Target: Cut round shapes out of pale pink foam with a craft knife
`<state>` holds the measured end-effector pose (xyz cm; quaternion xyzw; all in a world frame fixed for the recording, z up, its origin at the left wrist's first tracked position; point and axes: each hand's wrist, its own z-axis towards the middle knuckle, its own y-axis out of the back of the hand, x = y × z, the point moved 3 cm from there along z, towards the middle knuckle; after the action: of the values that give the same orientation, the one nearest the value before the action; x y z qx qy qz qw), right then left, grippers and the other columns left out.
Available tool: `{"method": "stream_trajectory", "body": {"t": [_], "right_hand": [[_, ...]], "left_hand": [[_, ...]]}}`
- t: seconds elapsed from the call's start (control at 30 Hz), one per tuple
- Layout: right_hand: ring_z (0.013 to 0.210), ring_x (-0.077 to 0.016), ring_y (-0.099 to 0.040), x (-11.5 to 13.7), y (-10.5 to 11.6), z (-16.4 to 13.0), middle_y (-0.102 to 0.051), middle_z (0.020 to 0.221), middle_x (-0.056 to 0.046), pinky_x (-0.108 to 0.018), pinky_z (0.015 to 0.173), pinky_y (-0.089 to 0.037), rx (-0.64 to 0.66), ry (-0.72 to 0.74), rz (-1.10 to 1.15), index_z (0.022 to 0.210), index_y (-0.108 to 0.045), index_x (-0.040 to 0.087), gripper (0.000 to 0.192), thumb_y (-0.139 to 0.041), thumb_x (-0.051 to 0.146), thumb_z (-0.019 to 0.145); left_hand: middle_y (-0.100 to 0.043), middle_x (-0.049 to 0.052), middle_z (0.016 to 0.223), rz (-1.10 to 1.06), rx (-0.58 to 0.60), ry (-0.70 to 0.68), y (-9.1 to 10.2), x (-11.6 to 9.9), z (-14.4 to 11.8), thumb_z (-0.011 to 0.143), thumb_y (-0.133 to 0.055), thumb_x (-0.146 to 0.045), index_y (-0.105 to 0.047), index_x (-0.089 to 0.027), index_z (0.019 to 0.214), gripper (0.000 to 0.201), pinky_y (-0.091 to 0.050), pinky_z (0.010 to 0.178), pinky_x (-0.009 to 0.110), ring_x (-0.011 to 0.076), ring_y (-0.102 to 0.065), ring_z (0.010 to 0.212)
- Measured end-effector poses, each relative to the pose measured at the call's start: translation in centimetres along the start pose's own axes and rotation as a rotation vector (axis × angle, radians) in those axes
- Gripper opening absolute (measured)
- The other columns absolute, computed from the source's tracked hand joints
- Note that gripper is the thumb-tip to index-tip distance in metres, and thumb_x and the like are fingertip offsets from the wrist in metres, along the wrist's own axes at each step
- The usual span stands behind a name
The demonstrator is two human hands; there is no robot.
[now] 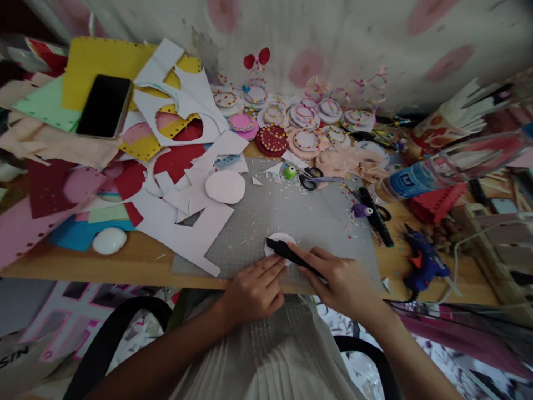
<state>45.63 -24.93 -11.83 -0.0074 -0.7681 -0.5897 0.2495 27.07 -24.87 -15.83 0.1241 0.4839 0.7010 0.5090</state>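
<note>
Low in the middle of the frame, the right hand (339,278) is gripping a black tool (291,254), fingers wrapped along its handle, with the tip lying across a small white paper circle (280,244). The forearm is reaching in from the lower right corner. The left hand (255,289) is resting just beside it, fingers curled and fingertips pressing down at the circle's lower edge; its forearm is coming up from the lower left. The circle is lying on the near edge of a grey cutting mat (291,216). Scissors (308,176) are lying above at centre, and a blue glue gun (422,264) is sitting at right.
</note>
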Motion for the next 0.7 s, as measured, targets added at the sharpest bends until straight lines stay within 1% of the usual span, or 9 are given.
{"method": "stream_trajectory", "body": {"t": [0.1,0.13,0.17,0.23,0.3,0.43,0.5,0.57,0.7], "right_hand": [[0.097,-0.0204,-0.066,-0.3,-0.4,-0.1,-0.065,0.116,-0.009,-0.031,0.082,-0.052,-0.059,-0.012,0.269,0.147,-0.037,0.025,0.054,-0.048,0.026,0.095],[0.102,-0.0206,-0.064,-0.4,-0.5,-0.1,-0.063,0.120,-0.009,-0.032,0.086,-0.051,-0.092,-0.037,0.352,0.147,-0.036,0.025,0.055,-0.050,0.026,0.093],[0.101,-0.0200,-0.063,-0.6,-0.6,-0.1,-0.063,0.119,-0.009,-0.032,0.085,-0.051,-0.119,-0.074,0.424,0.146,-0.036,0.025,0.056,-0.052,0.025,0.092],[0.085,-0.0167,-0.063,-0.9,-0.7,-0.1,-0.064,0.103,-0.006,-0.029,0.074,-0.052,-0.154,-0.152,0.555,0.145,-0.037,0.024,0.056,-0.052,0.023,0.091],[0.070,-0.0133,-0.056,-0.9,-0.8,-0.1,-0.060,0.089,-0.002,-0.025,0.063,-0.049,-0.157,-0.199,0.731,0.143,-0.036,0.024,0.056,-0.052,0.022,0.090],[0.064,-0.0105,-0.052,-0.4,-1.4,-0.2,-0.061,0.095,-0.002,-0.024,0.058,-0.046,-0.077,-0.200,1.175,0.143,-0.033,0.027,0.053,-0.051,0.026,0.093],[0.059,-0.0092,-0.051,-0.3,-1.9,-0.5,-0.062,0.096,-0.003,-0.024,0.053,-0.044,-0.049,-0.200,1.314,0.141,-0.033,0.028,0.048,-0.049,0.030,0.096],[0.052,-0.0075,-0.049,-0.2,-2.4,-0.7,-0.062,0.092,-0.002,-0.022,0.046,-0.040,-0.055,-0.210,1.362,0.140,-0.034,0.028,0.046,-0.048,0.034,0.097],[0.044,-0.0050,-0.044,-0.1,-2.8,-1.1,-0.059,0.082,0.002,-0.019,0.040,-0.035,-0.096,-0.236,1.311,0.139,-0.037,0.030,0.045,-0.051,0.037,0.096]], "left_hand": [[-0.071,0.011,0.119,0.001,-0.014,0.004,0.0,0.0,0.0,0.083,-0.050,-0.019,-0.069,-0.008,0.108,0.033,-0.052,0.098,0.031,0.0222,-0.064,0.115],[-0.071,0.011,0.119,0.002,-0.018,0.003,0.0,0.0,0.0,0.083,-0.050,-0.019,-0.069,-0.008,0.108,0.033,-0.052,0.099,0.031,0.0222,-0.064,0.115],[-0.070,0.012,0.119,0.003,-0.017,0.000,0.0,0.0,-0.1,0.083,-0.051,-0.019,-0.069,-0.008,0.108,0.033,-0.052,0.099,0.031,0.0223,-0.064,0.115],[-0.070,0.012,0.120,0.006,-0.016,-0.003,0.0,-0.1,-0.1,0.083,-0.051,-0.018,-0.069,-0.007,0.109,0.033,-0.051,0.100,0.031,0.0227,-0.063,0.116],[-0.070,0.012,0.120,0.004,-0.014,-0.004,-0.1,0.0,-0.2,0.083,-0.051,-0.018,-0.068,-0.007,0.110,0.034,-0.051,0.100,0.032,0.0229,-0.063,0.116],[-0.070,0.013,0.119,-0.011,-0.010,-0.002,-0.3,0.0,-0.4,0.082,-0.052,-0.017,-0.067,-0.006,0.111,0.035,-0.051,0.100,0.032,0.0231,-0.062,0.117],[-0.070,0.013,0.120,-0.018,-0.002,-0.002,-0.3,0.0,-0.4,0.082,-0.052,-0.017,-0.067,-0.006,0.113,0.036,-0.051,0.101,0.033,0.0232,-0.062,0.118],[-0.070,0.013,0.120,-0.020,-0.002,-0.002,-0.3,0.0,-0.4,0.082,-0.052,-0.017,-0.066,-0.006,0.113,0.036,-0.050,0.102,0.033,0.0228,-0.061,0.118],[-0.070,0.012,0.119,-0.015,-0.027,-0.001,-0.2,0.0,-0.3,0.081,-0.053,-0.017,-0.068,-0.006,0.108,0.033,-0.051,0.101,0.032,0.0227,-0.063,0.116]]}}
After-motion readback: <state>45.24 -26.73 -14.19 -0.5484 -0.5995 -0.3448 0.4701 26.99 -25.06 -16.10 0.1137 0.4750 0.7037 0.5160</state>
